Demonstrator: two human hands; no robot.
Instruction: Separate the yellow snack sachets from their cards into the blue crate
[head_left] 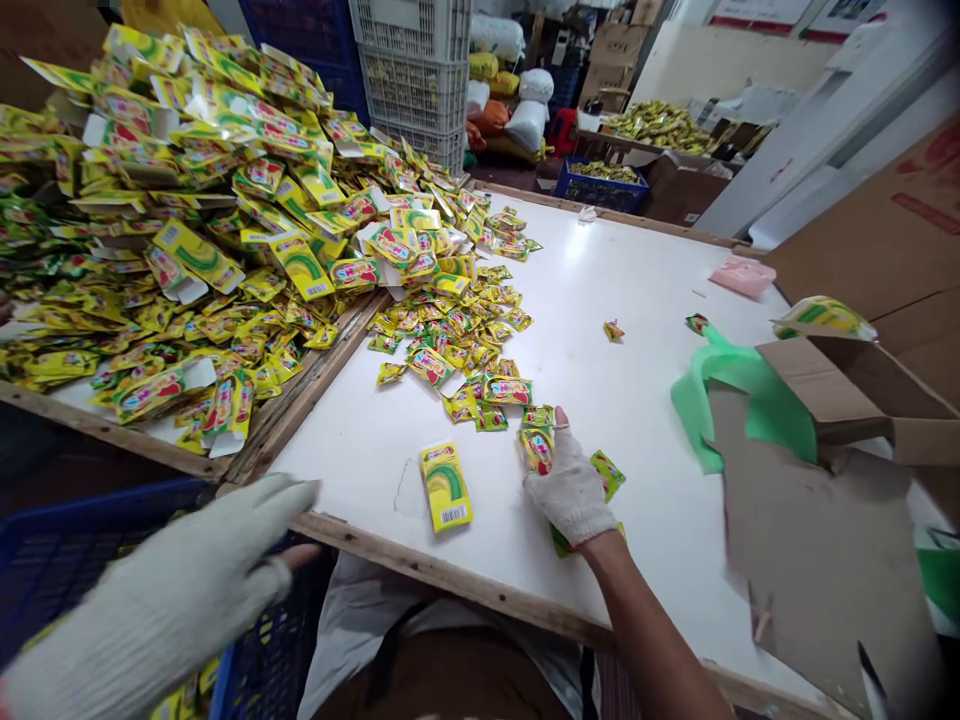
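Note:
My right hand (571, 487), in a white knitted glove with a bare fingertip, is low over the white tabletop. Its fingers are closed around a small yellow printed packet (535, 450). Green sachets (607, 474) lie beside and partly under that hand. To its left a yellow carton (447, 486) with a green swirl and a barcode lies flat on the table. My left hand (202, 580), gloved with the thumb bare, hovers near the table's front edge, fingers stretched out and holding nothing visible. Small yellow sachets (469, 330) and a few cartons lie ahead of my right hand.
A big heap of yellow cartons (247, 150) and sachets fills the left table, behind a wooden rail (300, 390). Below my left hand is a blue crate (255, 655). Green plastic (690, 400), flattened cardboard (817, 540) and an open box (885, 380) stand right.

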